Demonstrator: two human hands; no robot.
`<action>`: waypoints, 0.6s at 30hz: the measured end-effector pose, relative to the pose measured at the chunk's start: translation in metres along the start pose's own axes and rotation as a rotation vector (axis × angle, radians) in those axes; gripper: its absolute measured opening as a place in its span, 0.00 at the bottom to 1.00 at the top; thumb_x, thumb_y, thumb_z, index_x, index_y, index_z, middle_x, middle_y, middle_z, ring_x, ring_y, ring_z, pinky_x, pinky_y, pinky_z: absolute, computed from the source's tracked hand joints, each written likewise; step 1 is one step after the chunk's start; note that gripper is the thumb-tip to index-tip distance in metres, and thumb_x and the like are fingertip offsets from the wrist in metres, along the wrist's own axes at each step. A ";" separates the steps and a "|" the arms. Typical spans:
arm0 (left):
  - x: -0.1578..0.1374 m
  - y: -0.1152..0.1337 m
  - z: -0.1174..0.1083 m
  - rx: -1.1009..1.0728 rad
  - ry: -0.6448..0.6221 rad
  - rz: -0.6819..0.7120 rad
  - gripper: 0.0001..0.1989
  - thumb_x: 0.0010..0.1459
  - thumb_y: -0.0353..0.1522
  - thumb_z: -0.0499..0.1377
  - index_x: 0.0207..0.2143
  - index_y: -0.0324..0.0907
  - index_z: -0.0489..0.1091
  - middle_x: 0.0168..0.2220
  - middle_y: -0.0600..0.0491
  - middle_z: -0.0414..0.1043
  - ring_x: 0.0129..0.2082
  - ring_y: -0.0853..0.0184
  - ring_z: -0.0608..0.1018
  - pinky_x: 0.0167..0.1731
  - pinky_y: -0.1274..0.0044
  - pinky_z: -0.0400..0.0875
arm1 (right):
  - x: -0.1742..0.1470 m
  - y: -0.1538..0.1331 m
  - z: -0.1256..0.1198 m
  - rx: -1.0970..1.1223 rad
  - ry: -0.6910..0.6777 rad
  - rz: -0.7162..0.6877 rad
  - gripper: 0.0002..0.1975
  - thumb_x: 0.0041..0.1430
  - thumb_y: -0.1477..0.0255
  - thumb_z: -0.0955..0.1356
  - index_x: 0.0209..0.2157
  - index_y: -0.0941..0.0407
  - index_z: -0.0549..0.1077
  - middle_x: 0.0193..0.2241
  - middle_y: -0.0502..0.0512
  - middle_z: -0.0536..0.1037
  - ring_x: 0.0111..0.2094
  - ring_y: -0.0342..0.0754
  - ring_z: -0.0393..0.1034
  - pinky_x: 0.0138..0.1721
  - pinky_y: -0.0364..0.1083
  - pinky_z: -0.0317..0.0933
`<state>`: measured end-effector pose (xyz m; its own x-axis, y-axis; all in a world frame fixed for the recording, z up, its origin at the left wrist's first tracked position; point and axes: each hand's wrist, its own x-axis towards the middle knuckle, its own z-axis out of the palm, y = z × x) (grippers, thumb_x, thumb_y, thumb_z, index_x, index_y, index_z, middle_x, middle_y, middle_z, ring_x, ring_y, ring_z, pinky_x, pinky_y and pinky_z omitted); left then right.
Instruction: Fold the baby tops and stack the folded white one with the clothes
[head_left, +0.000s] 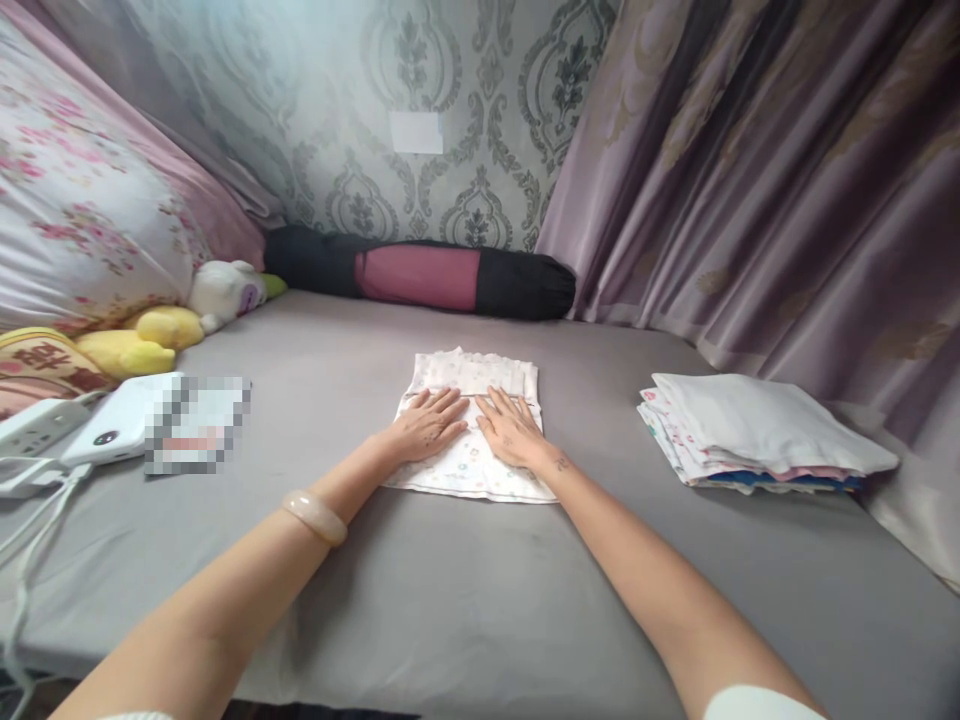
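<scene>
A small white garment (pixel 476 468) with a faint coloured print lies flat on the grey bed sheet in front of me, its far part folded over toward the middle. My left hand (pixel 429 424) rests palm down on its left side, fingers spread and pointing away. On the right side, my right hand (pixel 510 428) lies flat in the same way, fingers apart. Both hands touch the cloth near the folded edge, and neither grips it. The palms hide part of the print. What kind of garment it is I cannot tell for certain.
A stack of folded clothes (pixel 765 425) sits at the right. Leftward lie a white power bank (pixel 124 415), a power strip (pixel 41 425) with cables and a blurred flat item (pixel 199 425). Plush toys (pixel 225 292) and a long black-and-maroon bag (pixel 420 275) line the back.
</scene>
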<state>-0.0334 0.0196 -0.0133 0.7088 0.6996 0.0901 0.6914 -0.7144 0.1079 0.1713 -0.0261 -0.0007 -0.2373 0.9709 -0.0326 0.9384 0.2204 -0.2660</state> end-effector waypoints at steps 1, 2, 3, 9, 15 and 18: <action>0.001 -0.001 0.001 -0.005 0.006 0.003 0.30 0.69 0.46 0.37 0.67 0.43 0.53 0.69 0.46 0.50 0.69 0.58 0.53 0.66 0.60 0.44 | 0.001 0.000 0.000 -0.004 -0.003 0.004 0.28 0.71 0.61 0.51 0.69 0.54 0.51 0.70 0.56 0.44 0.71 0.49 0.32 0.68 0.55 0.27; 0.001 -0.001 0.001 -0.007 0.011 0.005 0.30 0.69 0.45 0.38 0.67 0.44 0.53 0.69 0.46 0.50 0.69 0.58 0.53 0.66 0.60 0.44 | 0.000 0.000 -0.001 -0.004 -0.008 0.005 0.29 0.71 0.61 0.51 0.69 0.54 0.51 0.71 0.56 0.43 0.71 0.49 0.32 0.68 0.55 0.26; 0.001 -0.001 0.001 -0.007 0.015 0.003 0.29 0.69 0.45 0.38 0.67 0.44 0.53 0.69 0.46 0.50 0.69 0.58 0.53 0.66 0.60 0.45 | -0.001 -0.001 -0.003 -0.002 -0.015 0.004 0.29 0.71 0.61 0.51 0.69 0.54 0.51 0.71 0.56 0.43 0.71 0.49 0.32 0.68 0.55 0.26; -0.018 0.007 -0.011 -0.042 -0.017 0.069 0.30 0.69 0.47 0.41 0.67 0.42 0.53 0.68 0.41 0.51 0.69 0.55 0.54 0.65 0.60 0.47 | -0.028 -0.006 -0.019 0.054 -0.088 -0.062 0.29 0.70 0.61 0.52 0.69 0.55 0.50 0.71 0.56 0.40 0.71 0.49 0.30 0.68 0.56 0.26; -0.042 0.017 -0.024 -0.149 -0.117 0.106 0.35 0.66 0.53 0.43 0.69 0.46 0.49 0.70 0.47 0.46 0.70 0.57 0.49 0.67 0.63 0.42 | -0.057 -0.012 -0.022 0.052 -0.148 -0.143 0.30 0.70 0.57 0.53 0.69 0.52 0.49 0.71 0.55 0.41 0.71 0.50 0.30 0.68 0.57 0.25; -0.044 0.018 -0.024 -0.168 -0.130 0.093 0.35 0.65 0.53 0.43 0.69 0.47 0.48 0.70 0.47 0.44 0.70 0.58 0.48 0.67 0.63 0.40 | -0.059 -0.013 -0.018 0.022 -0.136 -0.139 0.30 0.69 0.57 0.55 0.69 0.51 0.49 0.71 0.55 0.42 0.71 0.51 0.31 0.67 0.58 0.25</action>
<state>-0.0553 -0.0236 0.0083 0.7878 0.6156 -0.0202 0.5972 -0.7553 0.2699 0.1773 -0.0844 0.0223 -0.3970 0.9095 -0.1232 0.8890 0.3477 -0.2978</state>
